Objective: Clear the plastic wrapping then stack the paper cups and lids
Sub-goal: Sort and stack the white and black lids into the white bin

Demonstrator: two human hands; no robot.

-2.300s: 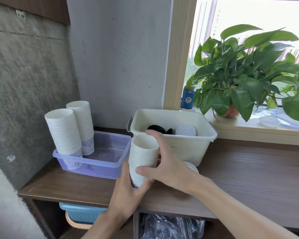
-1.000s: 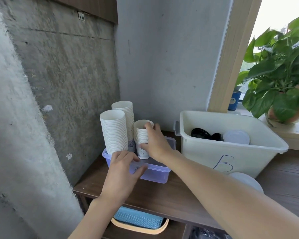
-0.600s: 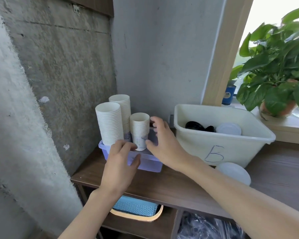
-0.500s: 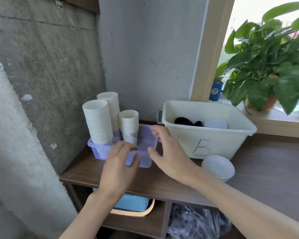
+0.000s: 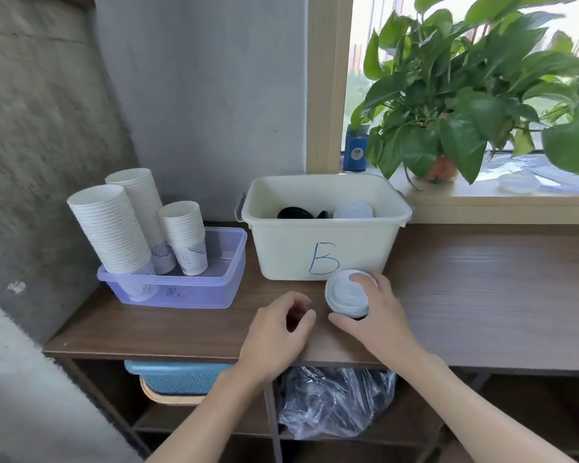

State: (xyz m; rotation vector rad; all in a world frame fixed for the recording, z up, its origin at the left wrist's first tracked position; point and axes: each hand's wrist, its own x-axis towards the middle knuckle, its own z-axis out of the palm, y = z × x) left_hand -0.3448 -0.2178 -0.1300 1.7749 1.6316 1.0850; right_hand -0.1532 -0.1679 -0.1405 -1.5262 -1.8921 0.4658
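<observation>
On the wooden counter (image 5: 482, 289), a cream bin marked B (image 5: 325, 225) (black and white lids inside) beside a purple tray (image 5: 194, 292) with three paper cup stacks (image 5: 141, 225). Just before the bin, right hand (image 5: 378, 315) grasping the white lid stack (image 5: 346, 294). Left hand (image 5: 274, 335) loosely curled, empty, near it.

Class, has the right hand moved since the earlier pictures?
Yes. The right hand left the purple tub and moved rightward to the white lid stack before bin B.
</observation>
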